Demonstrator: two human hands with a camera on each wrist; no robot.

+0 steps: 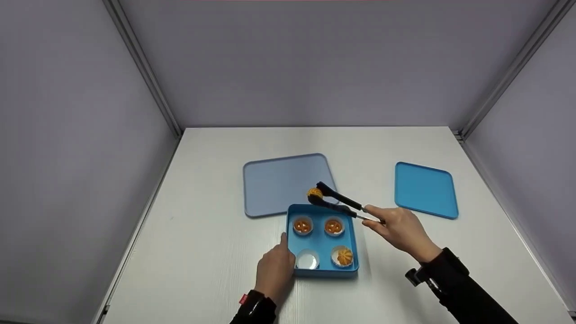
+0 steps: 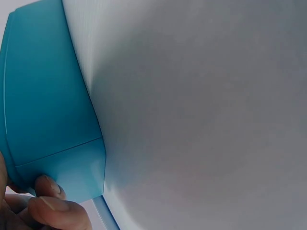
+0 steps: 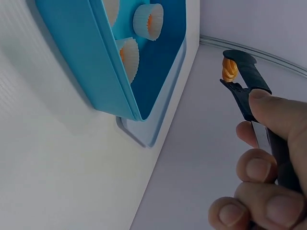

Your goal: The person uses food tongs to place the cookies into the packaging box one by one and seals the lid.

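The right hand (image 1: 400,229) is squeezing a pair of black-tipped tongs (image 1: 344,204), fingers and thumb curled round the metal handles. The tongs are pinching an orange cookie (image 1: 314,193) between their tips; their long axis is running from the hand up and to the left, with the tips pointing toward the far-left, just past the far edge of the blue box (image 1: 317,243). The cookie is hanging over the near right corner of the grey-blue tray (image 1: 279,182), which is lying just behind the box. The left hand (image 1: 274,270) is gripping the box at its near left corner, thumb along the left wall and fingertips (image 2: 48,187) pressing the outer side. Inside the box three paper cups are holding cookies and the near left cup (image 1: 308,259) is sitting empty. A blue lid (image 1: 425,189) is lying well right of the box, with bare white table (image 1: 202,225) all around.
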